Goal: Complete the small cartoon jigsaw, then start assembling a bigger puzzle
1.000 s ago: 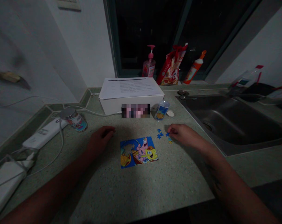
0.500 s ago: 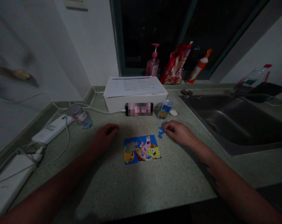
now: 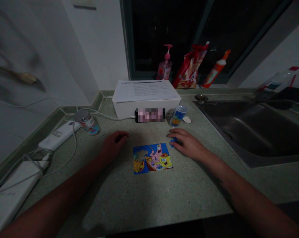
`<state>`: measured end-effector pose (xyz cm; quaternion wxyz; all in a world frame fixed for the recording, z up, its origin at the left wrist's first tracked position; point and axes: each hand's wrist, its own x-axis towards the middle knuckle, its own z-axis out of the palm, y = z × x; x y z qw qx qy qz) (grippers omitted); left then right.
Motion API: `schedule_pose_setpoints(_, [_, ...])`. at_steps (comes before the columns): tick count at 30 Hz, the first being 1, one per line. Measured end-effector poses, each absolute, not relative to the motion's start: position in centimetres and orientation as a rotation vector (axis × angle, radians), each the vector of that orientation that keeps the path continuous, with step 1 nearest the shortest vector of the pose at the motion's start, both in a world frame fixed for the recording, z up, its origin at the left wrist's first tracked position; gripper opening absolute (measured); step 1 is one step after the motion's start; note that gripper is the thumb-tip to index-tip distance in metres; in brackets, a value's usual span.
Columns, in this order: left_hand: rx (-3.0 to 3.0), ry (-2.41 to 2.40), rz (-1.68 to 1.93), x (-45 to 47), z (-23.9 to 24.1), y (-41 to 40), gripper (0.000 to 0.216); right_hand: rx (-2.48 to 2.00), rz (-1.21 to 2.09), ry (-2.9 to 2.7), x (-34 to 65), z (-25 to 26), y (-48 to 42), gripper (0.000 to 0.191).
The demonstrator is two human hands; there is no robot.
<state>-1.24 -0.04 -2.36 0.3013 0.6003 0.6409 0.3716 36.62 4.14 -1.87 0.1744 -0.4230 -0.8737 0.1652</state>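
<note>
A cartoon jigsaw puzzle (image 3: 153, 165) lies on the counter between my hands, with a gap in its upper left part. My right hand (image 3: 187, 142) is over the loose blue puzzle pieces (image 3: 173, 141) at the puzzle's upper right. Its fingers are spread, with the pieces partly hidden under them and no piece visibly gripped. To the puzzle's upper left rests my left hand (image 3: 113, 143), loosely curled, thumb and forefinger apart and nothing seen in it.
Behind the pieces stands a blue can (image 3: 178, 115) beside a round lid (image 3: 187, 120). A phone (image 3: 149, 115) leans on a white box (image 3: 124, 107). At left are a jar (image 3: 88, 122), a white power bank (image 3: 59, 135) and cables. A metal sink (image 3: 250, 132) is at right.
My right hand has opened from a pinch and shifted left over the loose blue pieces, covering more of them. My left hand stays in place. The view has shifted slightly.
</note>
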Motion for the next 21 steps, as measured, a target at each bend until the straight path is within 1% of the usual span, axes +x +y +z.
schedule_pose_setpoints(7, [1.624, 1.732, 0.951, -1.3, -2.2, -0.1, 0.032, -1.208, 0.487, -2.451, 37.5, -2.0, 4.6, 0.033])
schedule_pose_setpoints(13, [1.637, 1.719, 0.96, -1.2, -2.2, -0.1, 0.035, -1.246, 0.433, -2.43, 38.4, -2.1, 5.0, 0.039])
schedule_pose_setpoints(17, [1.649, 1.721, 0.952, -1.3, -2.2, 0.0, 0.033, -1.207, 0.397, -2.367, 38.8, -2.1, 5.4, 0.036])
schedule_pose_setpoints(21, [1.638, 1.712, 0.974, -1.4, -2.3, 0.0, 0.031, -1.142, 0.396, -2.417, 38.3, -0.6, 5.4, 0.035])
